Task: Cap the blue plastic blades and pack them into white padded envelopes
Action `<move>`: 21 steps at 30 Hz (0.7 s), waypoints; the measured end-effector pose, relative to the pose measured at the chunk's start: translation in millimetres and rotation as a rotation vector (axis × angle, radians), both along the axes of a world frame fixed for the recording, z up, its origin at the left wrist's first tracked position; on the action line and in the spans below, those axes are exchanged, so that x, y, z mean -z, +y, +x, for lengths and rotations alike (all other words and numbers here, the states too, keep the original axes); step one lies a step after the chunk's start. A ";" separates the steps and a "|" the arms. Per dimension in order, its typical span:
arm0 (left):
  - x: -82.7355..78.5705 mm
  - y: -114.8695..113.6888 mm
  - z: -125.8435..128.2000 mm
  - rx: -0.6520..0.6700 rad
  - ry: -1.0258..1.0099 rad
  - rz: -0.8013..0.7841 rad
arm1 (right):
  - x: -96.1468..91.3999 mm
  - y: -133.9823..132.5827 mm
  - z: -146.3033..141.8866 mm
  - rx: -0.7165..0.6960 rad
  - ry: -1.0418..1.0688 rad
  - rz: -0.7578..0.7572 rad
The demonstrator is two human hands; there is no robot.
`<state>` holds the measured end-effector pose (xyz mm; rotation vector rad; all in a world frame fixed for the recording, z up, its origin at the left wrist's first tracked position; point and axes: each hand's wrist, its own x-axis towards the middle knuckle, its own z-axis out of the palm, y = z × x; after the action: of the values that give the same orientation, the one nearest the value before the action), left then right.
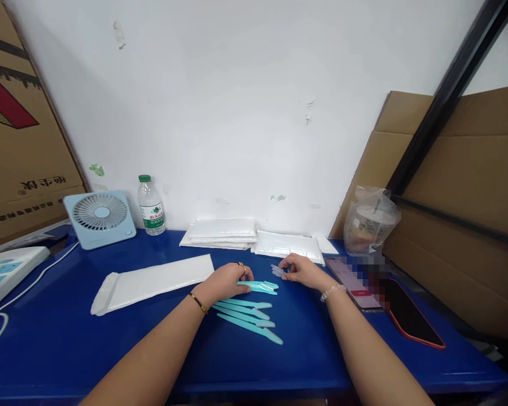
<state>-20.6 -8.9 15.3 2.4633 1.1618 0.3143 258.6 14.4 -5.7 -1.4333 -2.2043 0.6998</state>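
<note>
My left hand (232,279) is closed on a few teal eyebrow razors (261,287), whose blade ends point right. Several more loose teal razors (248,322) lie fanned out just below that hand on the blue table (305,349). My right hand (300,268) pinches some small clear plastic pieces (276,270), perhaps blade covers, slightly above and right of the held razors. To the left of my left hand lies a long white padded envelope (152,283), flat, its flap end toward the left.
Stacked white padded envelopes (222,230) and more envelopes (288,245) lie by the wall. A blue fan (101,217), water bottle (151,208) and white device (14,270) with cables stand left. Two phones (353,282) and a bagged cup (369,223) are right, beside cardboard (461,242).
</note>
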 end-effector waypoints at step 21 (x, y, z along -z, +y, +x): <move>-14.3 -15.4 -0.6 0.086 0.114 -0.159 | -20.6 -41.7 -42.3 -0.319 -0.045 -0.104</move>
<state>-21.2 -24.3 29.6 2.4086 1.0775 0.0551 216.3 -27.4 14.9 -1.1635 -2.4940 0.9073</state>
